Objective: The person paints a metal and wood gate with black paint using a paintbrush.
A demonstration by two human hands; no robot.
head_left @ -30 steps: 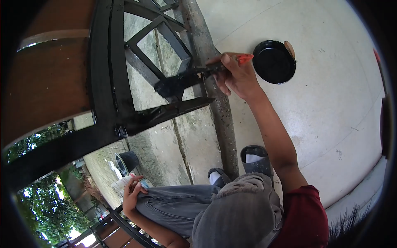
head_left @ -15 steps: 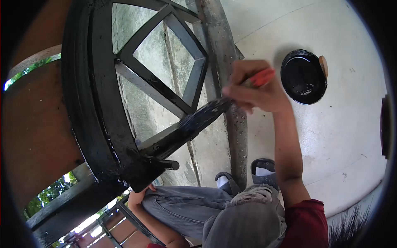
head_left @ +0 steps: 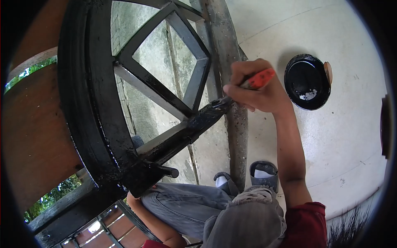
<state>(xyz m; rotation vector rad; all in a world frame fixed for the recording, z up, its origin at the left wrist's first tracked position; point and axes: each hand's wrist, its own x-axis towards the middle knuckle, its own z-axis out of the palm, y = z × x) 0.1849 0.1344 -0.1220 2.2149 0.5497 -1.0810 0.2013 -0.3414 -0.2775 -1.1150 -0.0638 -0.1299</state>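
Observation:
My right hand (head_left: 258,89) is closed around a paintbrush (head_left: 261,79) with a red handle smeared with black. The brush head, dark with paint, lies along the slanted metal bar (head_left: 165,151) of a black gate (head_left: 103,78). Much of that bar looks wet and glossy, while a greyer strip shows along its upper face. My left hand (head_left: 134,200) is low down beside my knee, at the gate's lower corner, its fingers mostly hidden.
A round pan of black paint (head_left: 307,82) stands on the pale floor to the right, with a brown piece (head_left: 328,73) at its rim. A short rod (head_left: 170,172) sticks out of the gate near my knee. My sandalled feet (head_left: 263,175) rest by the concrete sill (head_left: 237,136).
The brush stays on the slanted bar, with my right hand in nearly the same place, and its bristles show more sharply. The view has shifted slightly.

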